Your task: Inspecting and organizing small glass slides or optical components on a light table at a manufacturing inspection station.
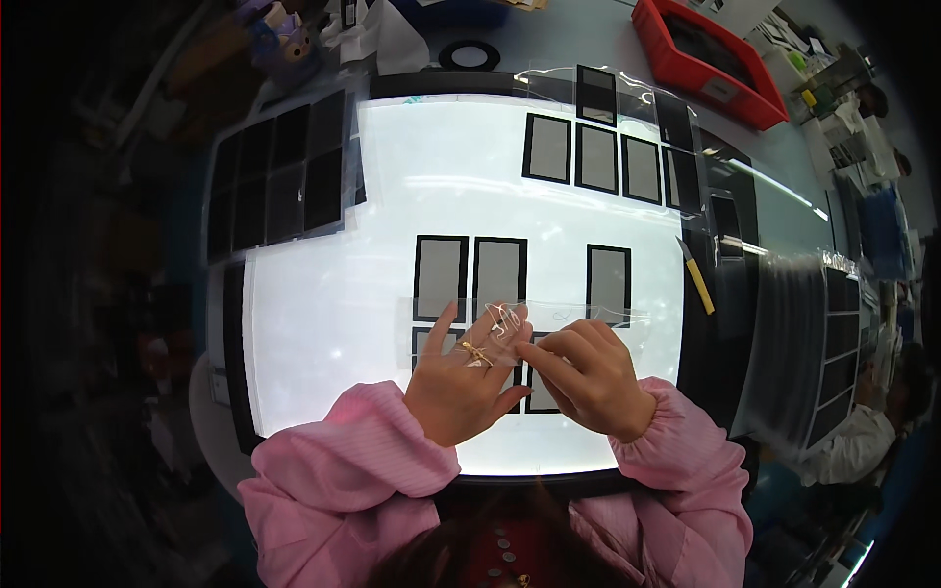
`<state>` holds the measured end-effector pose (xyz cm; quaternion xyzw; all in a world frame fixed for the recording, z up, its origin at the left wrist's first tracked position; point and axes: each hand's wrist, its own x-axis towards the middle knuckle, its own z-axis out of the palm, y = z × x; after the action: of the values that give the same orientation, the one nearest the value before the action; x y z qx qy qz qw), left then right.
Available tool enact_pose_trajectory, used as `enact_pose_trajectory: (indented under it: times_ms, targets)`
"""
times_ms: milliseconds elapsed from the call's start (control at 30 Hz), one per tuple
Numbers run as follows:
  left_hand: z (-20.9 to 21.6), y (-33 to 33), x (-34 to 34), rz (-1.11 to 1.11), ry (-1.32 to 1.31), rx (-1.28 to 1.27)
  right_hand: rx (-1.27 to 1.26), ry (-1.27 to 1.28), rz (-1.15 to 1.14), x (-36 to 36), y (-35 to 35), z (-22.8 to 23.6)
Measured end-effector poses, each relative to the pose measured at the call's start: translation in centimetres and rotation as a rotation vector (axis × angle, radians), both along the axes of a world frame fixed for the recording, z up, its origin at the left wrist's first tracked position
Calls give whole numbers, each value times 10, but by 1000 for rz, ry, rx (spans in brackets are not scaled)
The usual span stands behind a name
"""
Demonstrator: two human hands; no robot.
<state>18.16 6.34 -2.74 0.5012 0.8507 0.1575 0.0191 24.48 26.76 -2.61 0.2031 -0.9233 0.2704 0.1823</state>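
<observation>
A bright white light panel (333, 323) lies before me, with dark-framed grey rectangles (441, 272) in rows on it. Over the near rows is a strip of clear plastic film (573, 312), glossy and creased with glare. My left hand (461, 382), with a gold ring, is at the film's left part with its fingers stretched and spread; glare from the film crosses the fingertips. On the right, my right hand (593, 377) has its fingers curled, thumb and forefinger pinching at the film close to the left fingers. The hands partly hide the nearest rectangles.
A clear sheet of dark rectangles (274, 176) overlaps the panel's left corner; another sheet (676, 127) covers the far right. A yellow-handled craft knife (699, 284) lies by the right edge. Beyond are a red bin (720, 64) and a black ring (469, 54). Film sheets (833, 343) hang right.
</observation>
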Motion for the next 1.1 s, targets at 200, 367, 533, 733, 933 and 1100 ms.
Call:
enact_pose_trajectory:
  times_ms: [200, 367, 533, 733, 933, 1100]
  targets:
    - [1, -1, -3, -4, -11, -5, -24, -12, 0, 0, 1, 0]
    - [4, 1, -5, -16, -3, 3, -21, -7, -25, 2, 3, 1]
    - [1, 2, -10, 11, 12, 45, -13, -1, -24, -1, 4, 0]
    - [-3, 0, -18, -13, 47, 81, 32, 3, -65, -3, 10, -1]
    - [2, -3, -32, 111, 3, -41, 80, 63, -371, -34, 53, -9]
    - [1, -1, -31, 161, 25, 61, 7, 109, -481, -45, 77, -17]
